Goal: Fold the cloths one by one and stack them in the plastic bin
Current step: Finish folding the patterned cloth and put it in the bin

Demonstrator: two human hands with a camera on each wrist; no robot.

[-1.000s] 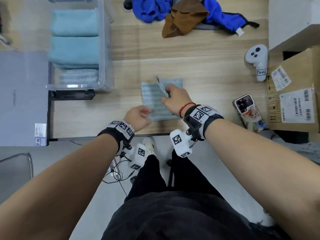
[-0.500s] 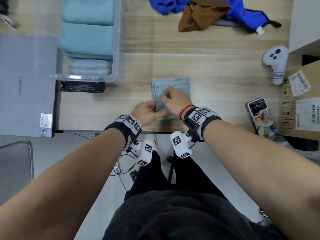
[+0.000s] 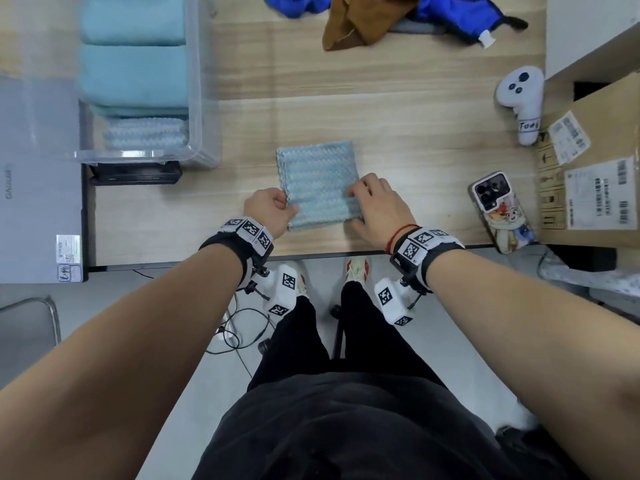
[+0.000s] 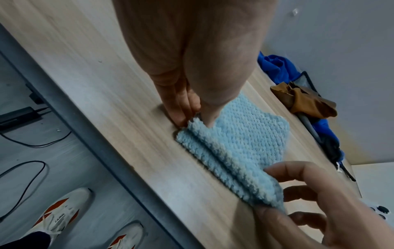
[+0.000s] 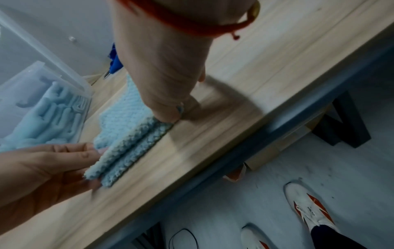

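Observation:
A folded light blue cloth [image 3: 318, 178] lies flat on the wooden table [image 3: 415, 140], near its front edge. My left hand [image 3: 289, 207] pinches the cloth's near-left corner [image 4: 192, 125] between thumb and fingers. At the near-right corner, my right hand [image 3: 353, 202] pinches the cloth [image 5: 125, 121] the same way. The near edge shows two thick layers. The clear plastic bin [image 3: 199, 98] stands at the far left and holds several folded teal and light blue cloths [image 3: 133, 74].
A heap of blue and brown cloths [image 3: 381, 15] lies at the table's far edge. On the right are a white controller [image 3: 519, 102], a phone [image 3: 502, 213] and a cardboard box [image 3: 595, 168]. A grey laptop [image 3: 38, 174] sits left of the bin.
A second ago my right hand held a raised flap; that flap now lies flat. Both hands have slid apart from the cloth's middle to its two near corners.

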